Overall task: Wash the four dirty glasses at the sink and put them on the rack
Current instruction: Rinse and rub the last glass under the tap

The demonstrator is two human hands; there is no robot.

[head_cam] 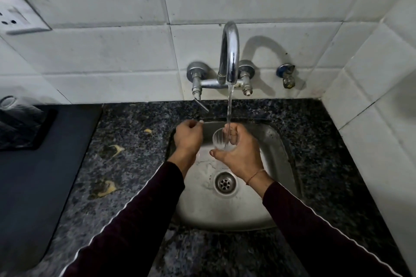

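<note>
A: Item, glass: where is it, and what has hold of it?

B: Over the sink, tilted with its mouth toward the left, in the stream from the tap. Your right hand grips it, thumb across the near side, fingers curled behind. Your left hand hangs just beside it, fingers loosely curled, holding nothing.

A: Handling?

B: By the look of it: small, light, rigid, thin-walled, breakable. Wet, so probably slippery. Hold it round the body, not by the rim, and keep it off the steel.

A: What can't you make out?

B: The glass's base is lost behind your fingers, and how dirty it is cannot be judged through clear wall and running water. A faint clear shape lies in the basin below; whether it is another glass is uncertain. At the left edge, something clear stands on a dark tray, cut off; rack or not, uncertain.
</note>
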